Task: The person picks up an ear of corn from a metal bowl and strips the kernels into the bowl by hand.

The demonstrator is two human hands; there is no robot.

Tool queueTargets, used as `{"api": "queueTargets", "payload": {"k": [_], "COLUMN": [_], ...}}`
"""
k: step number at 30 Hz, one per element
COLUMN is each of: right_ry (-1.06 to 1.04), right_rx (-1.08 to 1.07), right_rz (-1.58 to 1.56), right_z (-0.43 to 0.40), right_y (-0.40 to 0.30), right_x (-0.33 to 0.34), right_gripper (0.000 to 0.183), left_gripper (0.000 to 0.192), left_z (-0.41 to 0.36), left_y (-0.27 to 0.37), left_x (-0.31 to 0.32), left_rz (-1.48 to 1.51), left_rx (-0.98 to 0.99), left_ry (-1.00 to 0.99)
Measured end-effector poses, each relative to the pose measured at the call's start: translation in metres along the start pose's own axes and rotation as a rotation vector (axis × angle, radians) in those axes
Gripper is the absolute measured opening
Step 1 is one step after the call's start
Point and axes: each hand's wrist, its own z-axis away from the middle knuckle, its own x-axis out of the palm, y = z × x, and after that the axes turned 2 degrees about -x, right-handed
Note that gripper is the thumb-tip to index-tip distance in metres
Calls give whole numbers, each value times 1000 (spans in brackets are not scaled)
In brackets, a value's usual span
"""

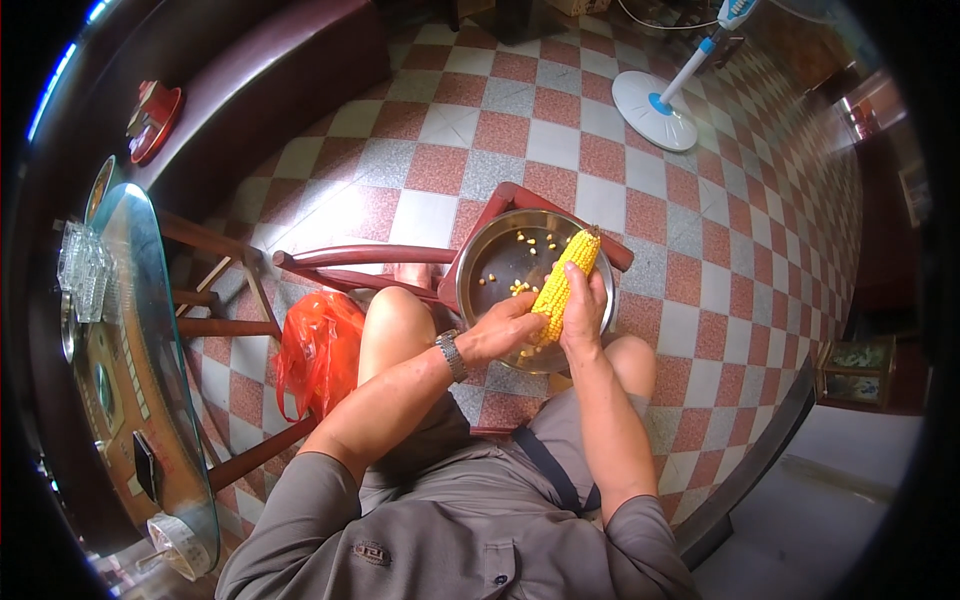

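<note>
An ear of yellow corn point(564, 283) slants over a round stainless steel basin point(491, 262), its tip pointing away from me. My right hand point(583, 307) is wrapped around the cob from the right, with the thumb lying along the kernels. At the near end, my left hand point(506, 327) presses its thumb and fingers against the kernels. Several loose corn kernels point(519, 286) lie on the basin's bottom, some near its far side and some close to my left fingers. A metal-banded watch point(451, 355) circles my left wrist.
Under the basin is a red wooden stool or chair point(367, 257). A red plastic bag point(319, 352) hangs or stands beside my left knee. To the left is a glass-topped table point(150, 360) bearing a phone point(145, 466). A fan's white base point(654, 111) stands on the checkered floor point(553, 142).
</note>
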Motion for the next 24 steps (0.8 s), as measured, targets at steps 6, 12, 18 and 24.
{"api": "queueTargets", "payload": {"k": [6, 12, 18, 24], "right_ry": [-3, 13, 1, 10], "right_rx": [-13, -27, -16, 42], "right_rz": [-9, 12, 10, 11], "right_z": [-3, -4, -2, 1], "right_y": [5, 5, 3, -5], "right_x": [-3, -5, -3, 2], "right_gripper": [30, 29, 30, 30], "left_gripper": [43, 40, 40, 38], "left_z": [6, 4, 2, 2], "left_y": [12, 9, 7, 10], "left_x": [4, 5, 6, -3], "left_rz": [23, 45, 71, -448], "left_rx": [-23, 6, -10, 166], "left_ry": [7, 12, 25, 97]}}
